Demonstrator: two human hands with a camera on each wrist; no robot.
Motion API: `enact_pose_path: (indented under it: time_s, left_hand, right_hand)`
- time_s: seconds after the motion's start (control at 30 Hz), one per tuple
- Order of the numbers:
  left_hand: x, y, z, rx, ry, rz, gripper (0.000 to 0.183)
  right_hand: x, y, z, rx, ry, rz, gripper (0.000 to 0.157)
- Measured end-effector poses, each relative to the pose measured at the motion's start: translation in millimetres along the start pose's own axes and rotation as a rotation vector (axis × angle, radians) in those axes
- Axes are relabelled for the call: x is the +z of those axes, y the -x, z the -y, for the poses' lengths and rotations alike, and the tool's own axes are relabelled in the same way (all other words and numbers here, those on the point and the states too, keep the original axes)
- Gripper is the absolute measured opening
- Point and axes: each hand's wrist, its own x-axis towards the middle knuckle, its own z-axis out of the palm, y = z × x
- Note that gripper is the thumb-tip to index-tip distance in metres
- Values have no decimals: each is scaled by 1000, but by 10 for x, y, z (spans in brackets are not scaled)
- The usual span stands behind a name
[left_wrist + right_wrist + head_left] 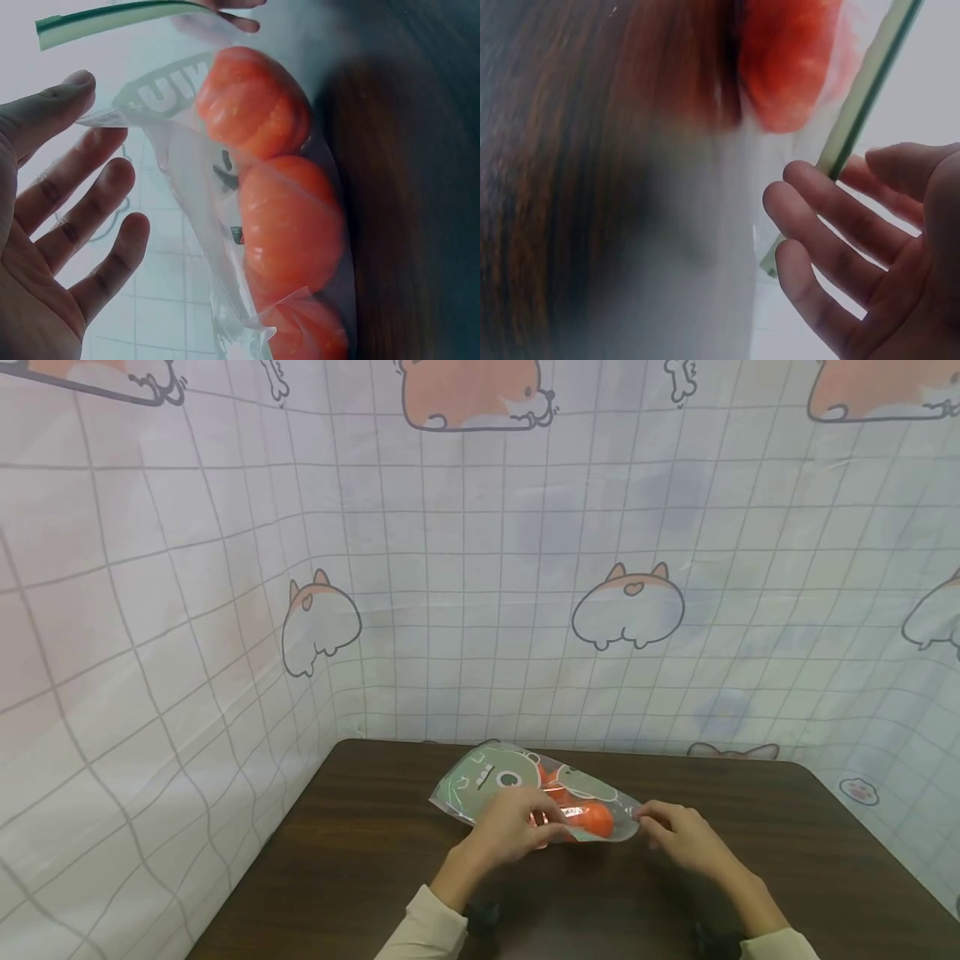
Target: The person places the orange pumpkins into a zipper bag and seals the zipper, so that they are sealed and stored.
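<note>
A clear zip bag printed with a green cartoon face lies tilted above the tabletop in the head view. Ribbed red-orange tomatoes show through its plastic in the left wrist view, stacked along one side. My left hand pinches the bag's near edge between thumb and forefinger, its other fingers spread apart. At the bag's right end, my right hand pinches the corner by the green zip strip. In the right wrist view, that strip passes between thumb and fingers. The forefinger is partly hidden there.
A dark brown wooden table spreads beneath both hands. Behind it and along the sides hangs a pale grid-patterned cloth with cartoon dogs, meeting the table's back edge just behind the bag.
</note>
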Motion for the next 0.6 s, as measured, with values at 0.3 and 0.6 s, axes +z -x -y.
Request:
enact_pose_path:
  time_s: [0.3, 0.6]
  left_hand:
    - [70, 3, -74, 30, -5, 61, 6]
    - [180, 15, -98, 13, -49, 222, 15]
  right_hand:
    - [-7, -1, 53, -13, -81, 53, 31]
    - [19, 10, -10, 48, -109, 39, 28]
